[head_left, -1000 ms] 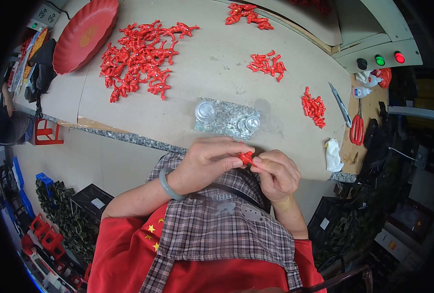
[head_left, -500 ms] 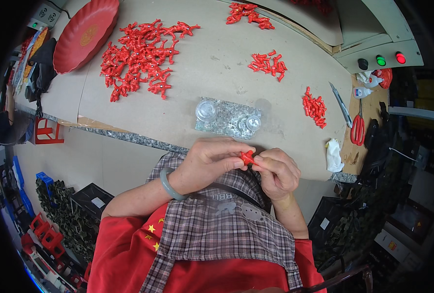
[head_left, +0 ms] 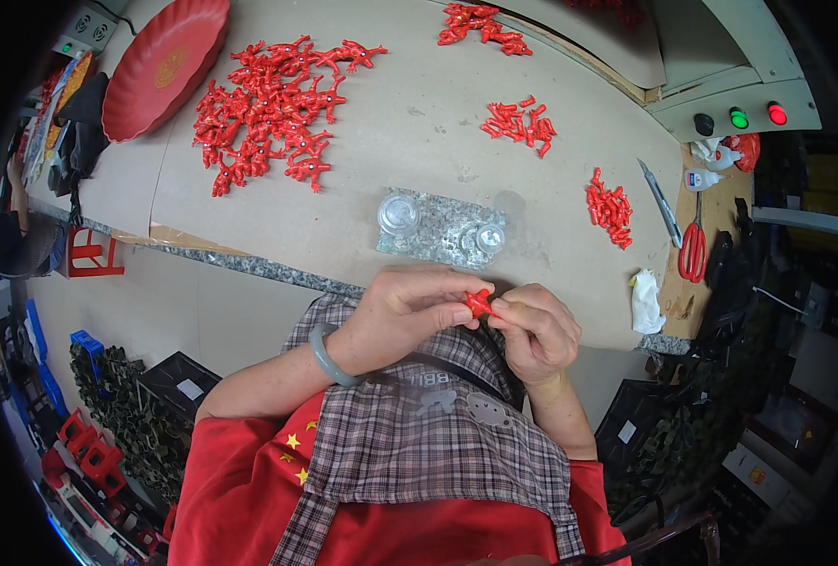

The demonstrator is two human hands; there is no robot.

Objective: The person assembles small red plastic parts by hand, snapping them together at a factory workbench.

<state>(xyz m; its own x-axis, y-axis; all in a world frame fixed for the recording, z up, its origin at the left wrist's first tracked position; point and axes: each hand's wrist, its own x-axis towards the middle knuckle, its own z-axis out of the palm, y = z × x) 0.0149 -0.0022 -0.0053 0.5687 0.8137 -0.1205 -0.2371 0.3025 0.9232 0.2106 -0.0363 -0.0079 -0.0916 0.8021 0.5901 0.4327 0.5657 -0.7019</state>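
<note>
Between my hands, in front of my apron just off the table's near edge, is a small glossy red figurine (head_left: pixel 477 303). My left hand (head_left: pixel 417 304), with a pale bangle at its wrist, pinches it from the left between thumb and fingers. From the right, my right hand (head_left: pixel 535 328) grips its other end with thumb and forefinger. The fingers hide much of the piece. Just beyond my hands a grey speckled slab (head_left: pixel 441 227) lies on the table, bearing a round clear dish (head_left: pixel 399 214) and a smaller round container (head_left: pixel 487 238).
A large pile of red figurines (head_left: pixel 263 118) lies at left, near a red scalloped tray (head_left: pixel 159 75). Smaller red parts (head_left: pixel 518 125) and more red pieces (head_left: pixel 610 209) form heaps at right. A utility knife (head_left: pixel 660 203), red-handled scissors (head_left: pixel 693 250) and white cloth (head_left: pixel 645 302) lie by the right edge.
Both hands stay almost in place, still holding the red figurine. It looks slightly turned between the fingertips, and the right fingers have shifted a little.
</note>
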